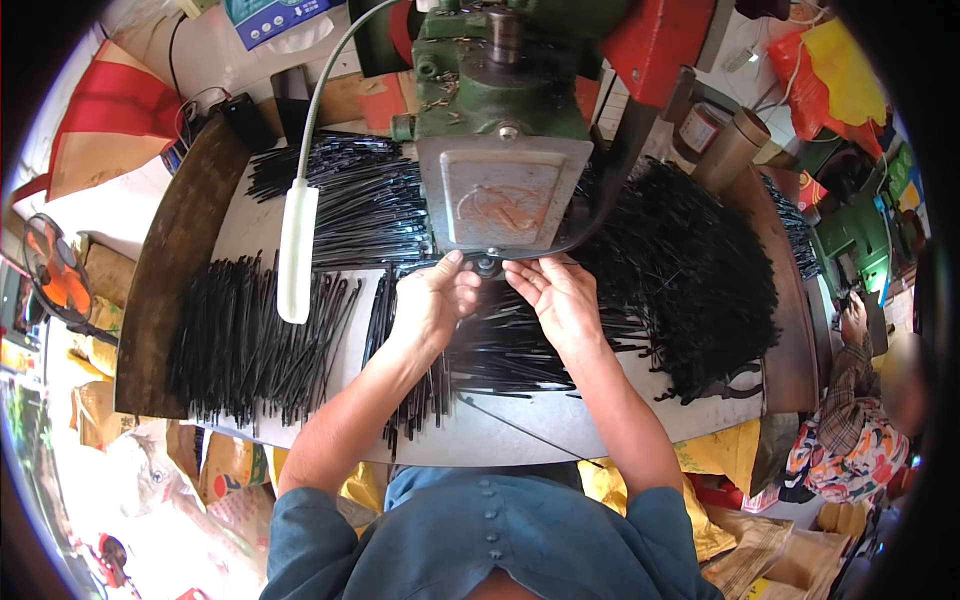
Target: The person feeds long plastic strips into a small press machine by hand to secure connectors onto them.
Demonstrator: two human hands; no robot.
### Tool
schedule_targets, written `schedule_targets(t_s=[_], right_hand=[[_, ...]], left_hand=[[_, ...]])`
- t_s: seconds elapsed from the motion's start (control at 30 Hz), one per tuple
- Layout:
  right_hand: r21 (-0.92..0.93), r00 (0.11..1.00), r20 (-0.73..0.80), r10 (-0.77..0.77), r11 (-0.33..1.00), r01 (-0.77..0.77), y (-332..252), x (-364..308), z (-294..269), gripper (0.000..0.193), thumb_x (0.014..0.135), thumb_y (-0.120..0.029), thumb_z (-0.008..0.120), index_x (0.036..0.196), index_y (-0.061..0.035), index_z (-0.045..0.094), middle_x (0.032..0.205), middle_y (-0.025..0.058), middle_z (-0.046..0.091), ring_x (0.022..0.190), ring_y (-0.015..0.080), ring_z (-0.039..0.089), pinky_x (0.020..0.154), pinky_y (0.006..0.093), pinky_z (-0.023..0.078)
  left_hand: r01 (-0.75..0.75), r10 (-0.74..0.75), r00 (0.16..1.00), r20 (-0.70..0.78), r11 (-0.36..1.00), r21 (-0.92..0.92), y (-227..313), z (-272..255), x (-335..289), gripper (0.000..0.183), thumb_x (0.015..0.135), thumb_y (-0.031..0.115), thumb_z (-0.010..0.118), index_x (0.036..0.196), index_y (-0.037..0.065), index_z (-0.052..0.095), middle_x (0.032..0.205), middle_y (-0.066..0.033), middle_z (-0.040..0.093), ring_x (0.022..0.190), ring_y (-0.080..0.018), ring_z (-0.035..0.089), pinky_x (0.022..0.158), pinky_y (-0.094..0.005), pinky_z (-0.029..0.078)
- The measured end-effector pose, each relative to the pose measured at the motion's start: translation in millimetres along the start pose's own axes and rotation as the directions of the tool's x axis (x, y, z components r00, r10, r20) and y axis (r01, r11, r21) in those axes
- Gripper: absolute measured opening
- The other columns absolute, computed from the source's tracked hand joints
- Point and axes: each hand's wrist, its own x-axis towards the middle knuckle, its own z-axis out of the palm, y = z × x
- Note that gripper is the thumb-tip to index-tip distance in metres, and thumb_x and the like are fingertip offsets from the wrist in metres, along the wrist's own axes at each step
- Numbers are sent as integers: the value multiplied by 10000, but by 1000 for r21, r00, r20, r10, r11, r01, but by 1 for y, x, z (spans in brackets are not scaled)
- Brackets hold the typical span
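Note:
Both hands are raised to the underside of a green machine head (505,100) with a grey metal cover plate (508,195). My left hand (432,300) is closed, thumb and fingers pinching a thin black rod beside a small dark bolt-like part (486,266). On the other side of that part, my right hand (560,300) pinches at the same level, its fingers bent together. The rod is mostly hidden by the fingers and the machine. Below and around the hands lie heaps of similar thin black rods (270,340).
A larger dark pile of rods (690,270) fills the table's right side. A white-sleeved cable (297,250) hangs at the left. Pliers (740,383) lie near the right edge, and one loose rod (530,430) at the front. Another person (850,400) works at the far right.

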Motion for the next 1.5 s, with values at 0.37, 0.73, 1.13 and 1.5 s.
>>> schedule_targets(t_s=[0.37,0.73,1.13,1.5], right_hand=[[2,998,63,-9,1000,9,-3,3,-22,199,851,-94,446,948,76,476,917,197,552,846,280,575,746,341,502],[-988,906,-28,-423,148,38,-132,-60,-97,272,766,-72,537,1026,4,519,947,85,558,650,129,554,500,210,417],[-733,867,447,-222,-646,213,-162,-39,-180,224,771,-214,548,933,-60,565,838,173,552,812,328,525,718,377,419],[-469,631,725,-277,-869,157,-144,-60,-100,111,792,-118,465,788,-56,557,739,145,541,652,327,529,550,394,430]], left_hand=[[-91,91,996,23,996,-17,-17,6,0,193,807,166,537,737,-13,537,614,-103,589,437,-126,538,364,-199,410],[37,-38,997,65,999,19,3,-1,-2,180,777,141,562,677,-3,526,555,-102,571,391,-128,528,306,-198,389],[3,-13,995,96,994,106,-7,6,-5,48,614,-5,550,591,-26,514,527,-99,522,419,-149,516,361,-237,408],[-68,61,994,88,994,88,-2,-7,-23,76,707,28,494,636,9,477,535,-58,494,372,-99,413,318,-225,301]])
